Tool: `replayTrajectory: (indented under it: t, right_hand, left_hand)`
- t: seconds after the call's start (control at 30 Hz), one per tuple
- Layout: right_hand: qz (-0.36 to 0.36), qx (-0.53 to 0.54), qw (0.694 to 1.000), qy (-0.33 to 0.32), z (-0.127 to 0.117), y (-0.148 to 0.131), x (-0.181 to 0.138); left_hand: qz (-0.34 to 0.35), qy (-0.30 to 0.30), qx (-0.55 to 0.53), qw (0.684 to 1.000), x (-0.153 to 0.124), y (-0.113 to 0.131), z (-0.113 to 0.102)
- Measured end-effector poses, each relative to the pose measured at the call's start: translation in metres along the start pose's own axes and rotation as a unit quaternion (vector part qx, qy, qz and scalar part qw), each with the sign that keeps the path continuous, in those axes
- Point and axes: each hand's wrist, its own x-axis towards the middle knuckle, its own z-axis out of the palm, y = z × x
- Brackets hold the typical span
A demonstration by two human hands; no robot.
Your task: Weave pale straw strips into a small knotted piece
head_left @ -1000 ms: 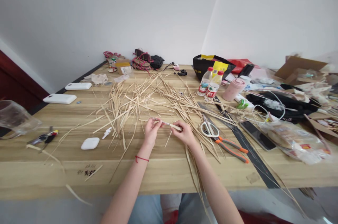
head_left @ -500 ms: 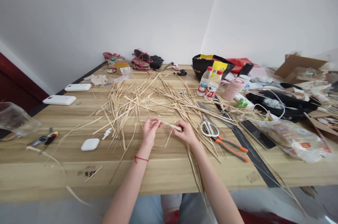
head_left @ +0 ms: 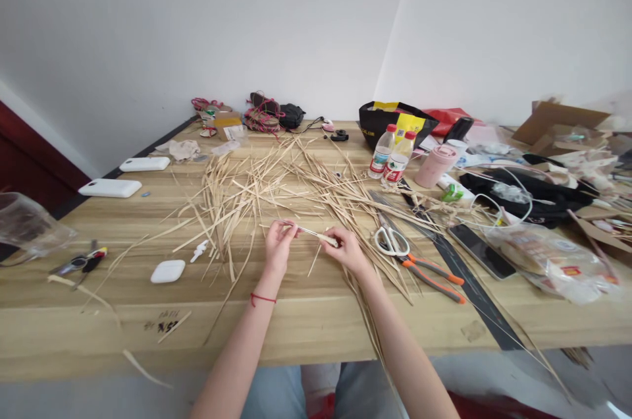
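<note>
In the head view, a slim tool with a thin metal shaft and pale handle [head_left: 311, 232] spans the gap between my hands; its exact kind is too small to tell. My right hand [head_left: 348, 249] is closed around the handle end. The fingers of my left hand [head_left: 277, 249] pinch together at the shaft's tip, on a pale straw strip [head_left: 266, 226] whose end sticks out to the left. Beyond both hands spreads a loose heap of dry straw strips [head_left: 247, 185]. Long strips hang over the table's front edge beside my right forearm.
To the right lie white-handled scissors [head_left: 392, 241], orange-handled pliers [head_left: 434, 279] and a phone [head_left: 481, 251]. Two water bottles [head_left: 396, 159] and a pink cup [head_left: 437, 165] stand behind. A white earphone case [head_left: 168, 271] and a clear plastic container [head_left: 32, 224] are on the left.
Hardly anything differs. Both hands keep their hold on the tool and strip, with the left one shifted very slightly. The long strips by my right forearm have swung a little.
</note>
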Motion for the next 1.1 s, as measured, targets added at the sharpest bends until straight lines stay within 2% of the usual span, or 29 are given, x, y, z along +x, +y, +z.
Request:
replayTrajectory:
  t: [0.17, 0.23, 0.33, 0.47, 0.57, 0.63, 0.7, 0.97, 1.03, 1.1]
  right_hand:
    - [-0.02, 0.032, 0.999, -0.005, -0.001, -0.011, -0.001]
    - [-0.003, 0.071, 0.997, -0.024, 0.0, -0.016, 0.0]
    - [0.05, 0.147, 0.984, -0.085, 0.005, -0.02, 0.001]
    - [0.124, 0.267, 0.946, -0.134, 0.014, -0.017, -0.001]
    - [0.175, 0.353, 0.901, -0.182, 0.017, -0.014, -0.002]
    - [0.195, 0.399, 0.872, -0.205, 0.018, -0.013, -0.002]
    - [0.195, 0.427, 0.858, -0.206, 0.018, -0.013, -0.002]
    - [0.164, 0.401, 0.896, -0.099, 0.013, -0.006, 0.002]
    - [0.16, 0.394, 0.901, -0.09, 0.011, -0.003, 0.003]
    - [0.161, 0.395, 0.902, -0.072, 0.01, 0.0, 0.004]
  left_hand:
    - [-0.004, -0.01, 0.001, 1.0, -0.002, 0.001, 0.001]
    - [-0.005, -0.015, 0.004, 1.0, -0.003, 0.002, 0.002]
    - [-0.014, -0.04, 0.018, 0.999, -0.005, 0.004, 0.005]
    - [-0.019, -0.074, 0.048, 0.996, -0.008, 0.006, 0.007]
    - [-0.021, -0.092, 0.074, 0.993, -0.009, 0.007, 0.008]
    - [-0.021, -0.104, 0.091, 0.99, -0.01, 0.006, 0.008]
    - [-0.016, -0.109, 0.104, 0.988, -0.011, 0.005, 0.01]
    - [0.014, -0.124, 0.151, 0.981, -0.016, 0.001, 0.016]
    - [0.009, -0.151, 0.162, 0.975, -0.019, 0.002, 0.017]
    - [-0.001, -0.204, 0.18, 0.962, -0.022, 0.005, 0.019]
